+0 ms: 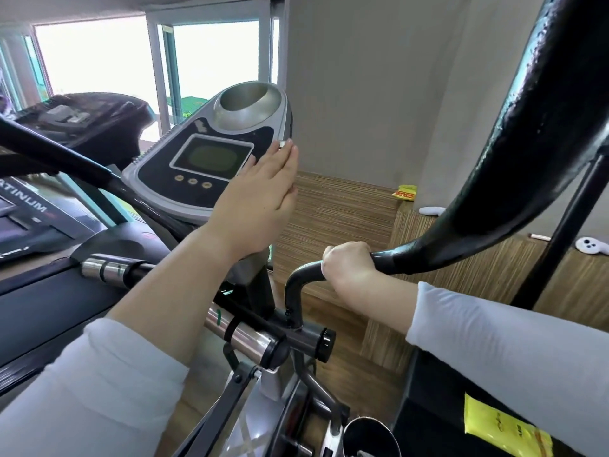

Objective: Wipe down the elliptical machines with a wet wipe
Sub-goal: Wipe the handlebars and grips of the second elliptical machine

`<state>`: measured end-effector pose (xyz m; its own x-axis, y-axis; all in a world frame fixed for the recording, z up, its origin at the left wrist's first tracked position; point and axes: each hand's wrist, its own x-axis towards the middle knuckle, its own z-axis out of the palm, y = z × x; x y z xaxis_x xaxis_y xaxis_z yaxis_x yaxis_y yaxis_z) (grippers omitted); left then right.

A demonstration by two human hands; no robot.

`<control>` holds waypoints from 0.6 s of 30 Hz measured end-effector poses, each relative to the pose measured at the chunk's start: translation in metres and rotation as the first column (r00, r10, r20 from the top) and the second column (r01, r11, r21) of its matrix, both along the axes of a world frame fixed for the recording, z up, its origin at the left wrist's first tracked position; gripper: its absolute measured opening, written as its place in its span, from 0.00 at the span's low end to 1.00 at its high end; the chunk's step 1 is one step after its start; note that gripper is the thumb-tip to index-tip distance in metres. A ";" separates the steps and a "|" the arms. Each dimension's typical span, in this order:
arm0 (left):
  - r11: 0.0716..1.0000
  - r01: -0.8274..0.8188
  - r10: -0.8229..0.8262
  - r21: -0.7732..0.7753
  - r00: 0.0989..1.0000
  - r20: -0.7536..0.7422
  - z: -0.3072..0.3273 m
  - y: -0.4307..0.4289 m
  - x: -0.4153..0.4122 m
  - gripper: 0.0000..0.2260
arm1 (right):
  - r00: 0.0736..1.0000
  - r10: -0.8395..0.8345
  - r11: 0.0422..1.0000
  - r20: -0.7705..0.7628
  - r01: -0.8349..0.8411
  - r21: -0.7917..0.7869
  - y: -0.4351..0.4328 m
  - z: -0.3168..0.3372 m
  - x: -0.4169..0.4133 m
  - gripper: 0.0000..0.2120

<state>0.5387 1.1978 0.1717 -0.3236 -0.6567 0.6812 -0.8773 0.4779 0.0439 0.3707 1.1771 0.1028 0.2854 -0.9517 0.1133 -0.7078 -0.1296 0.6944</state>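
The elliptical's grey and black console point(184, 179) stands ahead, with a small screen, three round buttons and a silver cup holder at its top. My left hand point(260, 199) lies flat with straight fingers against the console's right edge; a sliver of white wipe point(282, 144) shows at the fingertips, the rest hidden under the palm. My right hand point(347, 262) grips the curved black handlebar point(438, 249) just right of the console post. Both forearms wear pale sleeves.
A treadmill point(43, 225) stands to the left, by bright windows. A thick black moving handle point(540, 120) arcs overhead on the right. Wooden ledges point(478, 275) hold a yellow packet point(404, 192) and white controllers point(591, 247). A yellow pack point(504, 430) lies lower right.
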 end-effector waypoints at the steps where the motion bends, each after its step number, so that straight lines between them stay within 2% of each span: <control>1: 1.000 -0.001 0.001 -0.001 1.000 0.000 0.000 0.000 0.000 0.24 | 1.000 -0.015 1.000 0.000 0.015 0.008 0.003 0.003 -0.003 0.16; 8: 1.000 -0.009 0.009 -0.013 1.000 0.013 -0.001 -0.001 0.001 0.24 | 0.985 -0.122 0.993 -0.123 0.120 -0.024 0.018 0.017 -0.021 0.17; 12: 1.000 0.008 -0.008 -0.020 1.000 0.006 -0.001 -0.001 0.001 0.25 | 0.943 -0.260 0.962 -0.209 0.271 0.025 0.020 0.029 -0.022 0.17; 15: 1.000 0.010 -0.009 -0.028 1.000 0.013 -0.001 0.000 0.002 0.25 | 0.939 -0.327 0.943 -0.109 0.331 0.020 0.017 0.029 -0.017 0.18; 18: 0.999 0.021 -0.020 -0.048 1.000 0.022 -0.002 0.001 0.003 0.25 | 0.946 -0.323 0.946 0.028 0.322 0.023 0.013 0.028 -0.010 0.17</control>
<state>0.5417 1.1986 0.1702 -0.3511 -0.6161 0.7051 -0.8680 0.4965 0.0016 0.3602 1.1902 0.1312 -0.0408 -0.9942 0.0990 -0.7347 0.0970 0.6714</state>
